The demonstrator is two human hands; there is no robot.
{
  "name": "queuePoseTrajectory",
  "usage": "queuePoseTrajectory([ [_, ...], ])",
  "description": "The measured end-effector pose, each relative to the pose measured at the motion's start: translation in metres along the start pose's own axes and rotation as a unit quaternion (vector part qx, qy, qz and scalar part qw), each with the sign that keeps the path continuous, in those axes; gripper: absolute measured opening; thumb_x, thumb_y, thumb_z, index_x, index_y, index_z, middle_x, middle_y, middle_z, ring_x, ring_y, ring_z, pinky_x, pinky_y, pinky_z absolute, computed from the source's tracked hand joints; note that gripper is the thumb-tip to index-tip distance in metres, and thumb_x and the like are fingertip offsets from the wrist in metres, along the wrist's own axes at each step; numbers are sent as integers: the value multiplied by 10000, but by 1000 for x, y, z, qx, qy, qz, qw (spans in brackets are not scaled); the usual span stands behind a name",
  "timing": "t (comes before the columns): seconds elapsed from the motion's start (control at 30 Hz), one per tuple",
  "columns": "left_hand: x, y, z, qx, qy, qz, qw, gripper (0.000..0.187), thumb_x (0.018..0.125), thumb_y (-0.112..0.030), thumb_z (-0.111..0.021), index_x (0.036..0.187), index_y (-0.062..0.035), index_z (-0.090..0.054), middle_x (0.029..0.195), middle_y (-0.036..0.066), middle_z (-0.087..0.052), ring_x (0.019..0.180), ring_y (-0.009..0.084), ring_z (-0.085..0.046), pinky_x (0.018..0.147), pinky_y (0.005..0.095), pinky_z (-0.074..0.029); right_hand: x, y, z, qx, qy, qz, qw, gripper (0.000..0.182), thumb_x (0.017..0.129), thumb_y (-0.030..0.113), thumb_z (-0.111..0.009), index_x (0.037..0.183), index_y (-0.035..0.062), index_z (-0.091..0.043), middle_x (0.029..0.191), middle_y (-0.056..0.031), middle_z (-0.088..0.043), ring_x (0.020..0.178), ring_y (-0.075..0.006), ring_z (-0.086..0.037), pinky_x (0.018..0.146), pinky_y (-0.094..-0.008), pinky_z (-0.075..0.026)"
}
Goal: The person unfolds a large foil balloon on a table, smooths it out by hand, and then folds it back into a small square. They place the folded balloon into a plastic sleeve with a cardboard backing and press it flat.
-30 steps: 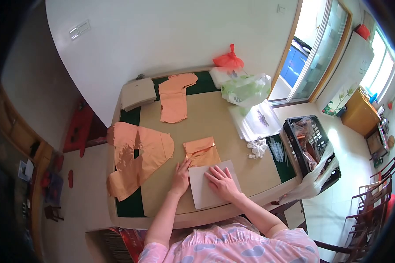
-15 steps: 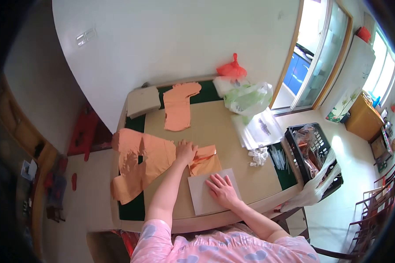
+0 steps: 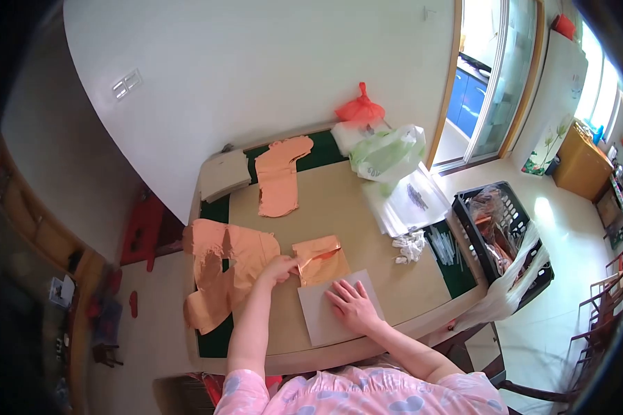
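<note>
My right hand (image 3: 354, 306) lies flat with fingers spread on a grey square board (image 3: 323, 325) near the table's front edge. Against the far edge of that board is a small creased sheet of copper-coloured foil (image 3: 318, 250), its near edge meeting or just under the board. My left hand (image 3: 280, 268) is closed in a pinch at the foil's left edge; the fingertips are small and partly hidden. Left of it lie larger cut foil pieces (image 3: 214, 277) with ragged edges. Another long foil piece (image 3: 278, 187) rests farther back.
A stack of grey boards (image 3: 225, 176) sits at the back left. On the right are clear plastic sleeves (image 3: 408, 207), a green-white plastic bag (image 3: 389, 153), crumpled white material (image 3: 410, 247) and thin clear strips (image 3: 444, 245). A black crate (image 3: 467, 225) stands beside the table.
My left hand has moved from the foil's upper left down to its left edge, uncovering more of the sheet. My right hand stays flat on the board. The view has shifted slightly.
</note>
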State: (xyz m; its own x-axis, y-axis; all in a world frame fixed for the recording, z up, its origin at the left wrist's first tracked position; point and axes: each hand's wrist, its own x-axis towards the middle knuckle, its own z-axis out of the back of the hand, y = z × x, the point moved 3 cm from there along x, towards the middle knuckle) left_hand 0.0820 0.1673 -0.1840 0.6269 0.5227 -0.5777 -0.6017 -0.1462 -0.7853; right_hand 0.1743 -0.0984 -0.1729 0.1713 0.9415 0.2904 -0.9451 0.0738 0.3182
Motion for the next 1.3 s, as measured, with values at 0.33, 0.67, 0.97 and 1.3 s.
queuePoseTrajectory([
  [0.33,0,36,-34,-1,-79,-107,991,239,709,-190,-779,769,26,-698,694,70,-672,597,117,-601,564,296,-472,5,2,-4,11,4,0,1000,426,908,269,-531,1324,179,-509,1405,-103,-448,1343,-272,-366,1110,-539,-228],
  [0.67,-24,19,-37,63,-106,-167,978,234,760,-159,-750,883,32,-694,759,62,-682,672,119,-608,613,273,-472,9,12,-7,4,2,-2,1000,428,918,276,-506,1329,157,-500,1412,-102,-441,1346,-270,-360,1116,-540,-210],
  [0.97,-78,20,-60,316,-259,-394,823,154,771,-188,-692,908,-125,-658,849,95,-648,708,308,-652,614,402,-525,11,15,-5,0,-9,-5,1000,420,915,274,-500,1313,142,-513,1379,-97,-468,1335,-266,-374,1110,-542,-223],
  [1.3,-94,39,-72,338,-280,-426,791,198,760,-116,-671,950,-170,-664,1036,19,-616,802,262,-660,668,374,-543,10,7,-8,131,-85,8,988,414,736,154,-690,1136,90,-606,1199,-157,-570,1138,-418,-471,988,-512,-374],
])
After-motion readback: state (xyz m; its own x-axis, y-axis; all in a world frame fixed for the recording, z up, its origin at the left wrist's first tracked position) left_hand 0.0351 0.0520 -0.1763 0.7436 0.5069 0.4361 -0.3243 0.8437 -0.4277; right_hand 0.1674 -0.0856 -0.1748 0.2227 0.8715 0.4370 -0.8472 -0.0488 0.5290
